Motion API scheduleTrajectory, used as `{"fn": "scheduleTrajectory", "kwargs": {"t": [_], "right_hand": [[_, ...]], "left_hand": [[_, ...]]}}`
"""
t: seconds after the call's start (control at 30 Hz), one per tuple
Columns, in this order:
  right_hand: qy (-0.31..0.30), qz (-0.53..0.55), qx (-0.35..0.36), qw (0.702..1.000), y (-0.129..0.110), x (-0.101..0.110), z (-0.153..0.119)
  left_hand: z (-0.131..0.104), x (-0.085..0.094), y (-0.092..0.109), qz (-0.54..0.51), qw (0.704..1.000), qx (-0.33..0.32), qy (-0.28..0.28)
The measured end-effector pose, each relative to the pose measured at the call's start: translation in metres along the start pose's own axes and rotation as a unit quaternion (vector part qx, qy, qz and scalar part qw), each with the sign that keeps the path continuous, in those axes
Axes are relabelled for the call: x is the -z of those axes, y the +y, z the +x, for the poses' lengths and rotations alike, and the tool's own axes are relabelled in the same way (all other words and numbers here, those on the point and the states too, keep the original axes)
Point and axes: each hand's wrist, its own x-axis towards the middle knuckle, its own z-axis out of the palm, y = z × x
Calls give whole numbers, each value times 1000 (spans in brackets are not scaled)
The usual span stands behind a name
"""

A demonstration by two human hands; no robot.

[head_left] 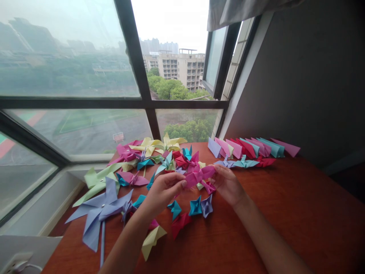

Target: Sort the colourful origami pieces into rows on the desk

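Note:
A pink folded paper piece [199, 176] is held up over the table between both hands. My left hand [168, 186] pinches its left end between thumb and fingers. At its right end, my right hand [225, 182] closes its fingertips on the paper. Just below and in front lie small folded pieces: a teal one [195, 206], a lavender one [207, 206], a red one [180, 224] and a yellow one [153, 240]. Behind the hands is a crowd of colourful origami, including a red piece [180, 160] and a blue one [187, 152].
A large lavender pinwheel [103, 207] lies at the left of the brown table [285, 213], with a green pinwheel [98, 179] behind it. Yellow pinwheels [149, 146] stand near the window. A row of folded papers [248, 147] lines the back right edge, beside the dark wall.

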Motion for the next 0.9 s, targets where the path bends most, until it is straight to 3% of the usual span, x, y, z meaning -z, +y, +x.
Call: {"fn": "scheduleTrajectory", "kwargs": {"t": [0.13, 0.3, 0.37, 0.57, 0.7, 0.9], "right_hand": [[39, -21, 31, 999, 0, 4, 5], [115, -149, 208, 960, -1, -2, 0], [90, -216, 245, 941, 0, -6, -5], [4, -426, 251, 869, 13, -16, -17], [0, -455, 286, 843, 14, -18, -15], [9, -470, 307, 828, 12, -18, -14]], "left_hand": [[1, 0, 1, 2, 1000, -4, 14], [4, 1, -2, -2, 998, 4, 65], [5, 1, -4, 2, 996, -1, 86], [6, -2, -9, 0, 996, -2, 88], [5, -5, -10, 15, 998, -24, 64], [3, -7, -13, 45, 997, -44, 37]]}}
